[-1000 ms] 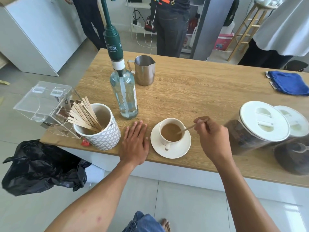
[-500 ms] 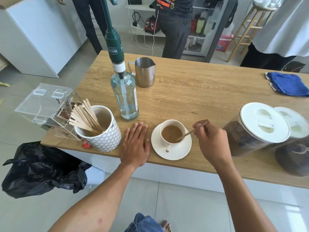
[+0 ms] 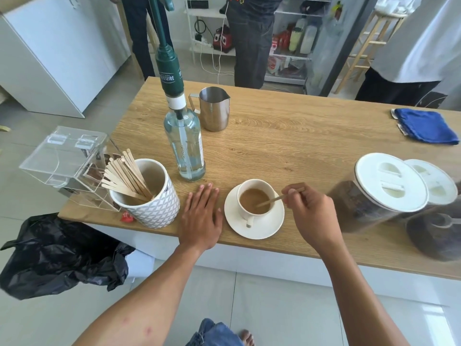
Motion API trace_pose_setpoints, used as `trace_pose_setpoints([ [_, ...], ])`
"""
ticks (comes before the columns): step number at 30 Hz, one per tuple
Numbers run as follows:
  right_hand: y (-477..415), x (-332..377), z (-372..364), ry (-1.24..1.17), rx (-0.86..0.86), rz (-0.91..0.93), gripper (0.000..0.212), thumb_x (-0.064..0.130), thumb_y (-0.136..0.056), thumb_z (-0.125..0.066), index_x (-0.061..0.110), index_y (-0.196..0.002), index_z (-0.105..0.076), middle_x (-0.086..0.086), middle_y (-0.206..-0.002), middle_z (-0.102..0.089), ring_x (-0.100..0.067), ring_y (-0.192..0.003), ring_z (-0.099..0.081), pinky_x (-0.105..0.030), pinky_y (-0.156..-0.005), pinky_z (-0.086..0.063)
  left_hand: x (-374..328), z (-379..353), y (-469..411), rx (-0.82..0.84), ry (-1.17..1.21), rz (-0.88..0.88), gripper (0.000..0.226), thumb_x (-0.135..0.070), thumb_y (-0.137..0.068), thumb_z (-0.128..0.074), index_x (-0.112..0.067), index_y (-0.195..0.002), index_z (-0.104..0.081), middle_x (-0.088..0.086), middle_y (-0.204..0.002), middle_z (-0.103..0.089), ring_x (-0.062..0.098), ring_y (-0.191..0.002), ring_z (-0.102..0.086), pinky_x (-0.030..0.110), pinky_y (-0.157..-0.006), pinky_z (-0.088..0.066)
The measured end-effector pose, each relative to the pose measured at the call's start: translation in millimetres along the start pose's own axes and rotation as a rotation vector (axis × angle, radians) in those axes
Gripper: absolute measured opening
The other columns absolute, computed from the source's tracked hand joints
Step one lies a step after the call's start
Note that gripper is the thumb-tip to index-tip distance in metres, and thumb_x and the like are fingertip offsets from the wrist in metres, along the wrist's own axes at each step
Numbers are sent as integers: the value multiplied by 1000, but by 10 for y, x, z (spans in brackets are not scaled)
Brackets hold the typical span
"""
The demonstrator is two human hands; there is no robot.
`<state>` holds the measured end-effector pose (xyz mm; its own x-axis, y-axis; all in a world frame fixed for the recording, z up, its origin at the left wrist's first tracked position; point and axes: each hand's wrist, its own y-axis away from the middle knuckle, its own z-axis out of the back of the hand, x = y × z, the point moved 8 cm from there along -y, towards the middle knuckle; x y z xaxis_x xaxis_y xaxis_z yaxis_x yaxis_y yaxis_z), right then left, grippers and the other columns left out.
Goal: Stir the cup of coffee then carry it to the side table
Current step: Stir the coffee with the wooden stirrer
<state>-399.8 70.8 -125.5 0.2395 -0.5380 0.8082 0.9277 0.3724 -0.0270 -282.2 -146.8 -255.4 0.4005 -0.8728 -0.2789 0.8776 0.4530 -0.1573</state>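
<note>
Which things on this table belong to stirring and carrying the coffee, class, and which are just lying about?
In the job: coffee cup, saucer, wooden stirrer pinched by the right hand.
Lying about: pump bottle, steel jug, pot of spare sticks, clear box, blue cloth, two lidded jars.

Bright, even daylight with soft shadows, wide-angle bending at the edges, and the right-hand jars (image 3: 389, 183) blurred.

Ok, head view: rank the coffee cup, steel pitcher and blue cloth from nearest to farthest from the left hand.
From the left hand:
1. Coffee cup, just to its right.
2. Steel pitcher, farther back, almost straight ahead.
3. Blue cloth, far off to the right.
</note>
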Motion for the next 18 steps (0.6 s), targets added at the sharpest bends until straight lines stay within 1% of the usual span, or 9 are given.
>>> trace_pose_setpoints([
  [2, -7, 5, 43, -12, -56, -8, 24, 17, -96, -50, 29, -83, -65, 6, -68, -69, -13, -62, -62, -32, -61, -49, 0, 10, -1, -6, 3, -2, 57, -39, -100, -25, -19, -151, -40, 0, -161, -32, 18, -152, -21, 46, -123, -17],
  [4, -16, 36, 7, -19, -42, 4, 21, 19, -98, -50, 26, -88, -67, 11, -72, -69, -9, -68, -65, -29, -67, -50, 10, 12, -3, -6, -1, -3, 57, -40, -100, -24, -19, -151, -40, 0, -161, -32, 18, -152, -21, 46, -123, -17],
  [6, 1, 29, -67, -19, 10, -1, 21, 19, -97, -50, 23, -89, -69, 7, -73, -71, -14, -71, -67, -29, -68, -49, 14, 10, 2, -2, -3, -3, 57, -40, -100, -24, -19, -151, -39, -1, -161, -32, 18, -152, -20, 45, -124, -17],
  [8, 5, -6, -23, -22, -21, -16, 23, 16, -95, -49, 23, -84, -68, 1, -68, -70, -18, -67, -65, -30, -64, -48, 5, 6, -3, 1, -7, -4, 57, -40, -100, -24, -19, -151, -39, -1, -161, -31, 18, -152, -20, 45, -124, -16],
  [11, -18, -30, 79, -36, -92, -7, 21, 17, -97, -49, 20, -88, -68, 6, -68, -68, -11, -66, -61, -16, -58, -43, 14, 1, -12, 0, -16, 0, 57, -40, -100, -25, -19, -151, -39, -1, -161, -31, 18, -152, -20, 45, -123, -17],
  [13, -13, 5, 10, -15, -26, 29, 19, 20, -99, -50, 20, -93, -68, 12, -73, -69, -3, -70, -64, -9, -59, -43, 23, -1, -5, 2, -17, 1, 57, -40, -100, -25, -19, -151, -39, -1, -161, -32, 18, -152, -20, 46, -123, -17],
  [14, -2, -2, -36, -11, 10, 36, 19, 21, -99, -50, 22, -92, -68, 11, -73, -69, -3, -71, -65, -11, -61, -46, 22, -1, -2, 3, -16, 1, 57, -40, -100, -25, -19, -151, -39, -1, -161, -32, 18, -152, -20, 46, -123, -18],
  [16, 5, -43, -39, -21, 3, 14, 21, 20, -98, -50, 23, -87, -67, 5, -70, -70, -9, -68, -64, -23, -63, -48, 9, 2, 2, 2, -15, -2, 57, -40, -100, -25, -19, -151, -39, -1, -161, -32, 18, -152, -20, 46, -123, -17],
  [18, -16, -63, 20, -38, -52, -2, 21, 19, -98, -49, 25, -86, -65, 7, -70, -69, -8, -67, -63, -22, -60, -46, -1, 7, -4, -7, -11, -2, 56, -39, -100, -25, -19, -151, -40, 0, -160, -33, 18, -152, -21, 46, -123, -17],
])
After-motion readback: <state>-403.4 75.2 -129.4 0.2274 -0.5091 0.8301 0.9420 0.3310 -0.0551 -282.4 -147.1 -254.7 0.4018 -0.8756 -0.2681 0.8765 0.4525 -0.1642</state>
